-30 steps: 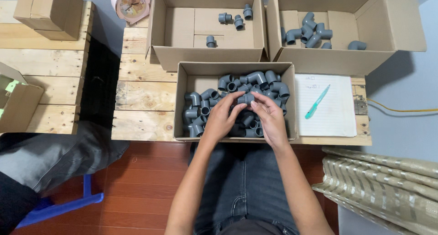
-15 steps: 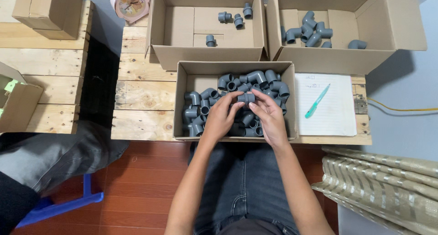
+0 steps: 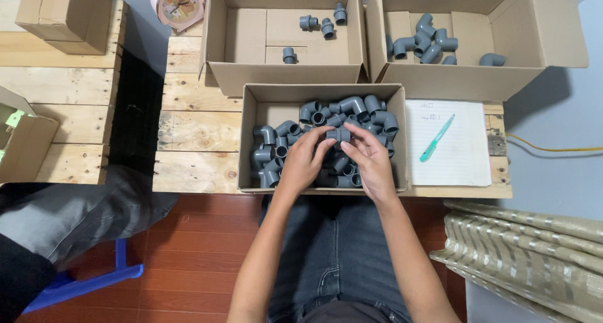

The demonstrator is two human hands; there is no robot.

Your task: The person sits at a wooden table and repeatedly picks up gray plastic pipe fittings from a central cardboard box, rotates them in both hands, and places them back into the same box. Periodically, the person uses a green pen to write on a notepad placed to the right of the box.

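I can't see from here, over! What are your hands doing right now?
Left hand and right hand together pinch one grey pipe fitting. Held over the near cardboard box full of grey fittings. Nothing blocking.

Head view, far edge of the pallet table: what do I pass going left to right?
Closed cardboard box → pink clock → open box with straight couplings → open box with elbow fittings.

Three open brown cartons (image 3: 295, 78) on pallets, perhaps two more left (image 3: 28, 141).

Even bright overhead light, soft shadows inside boxes, sharp focus, slight wide-angle edge distortion
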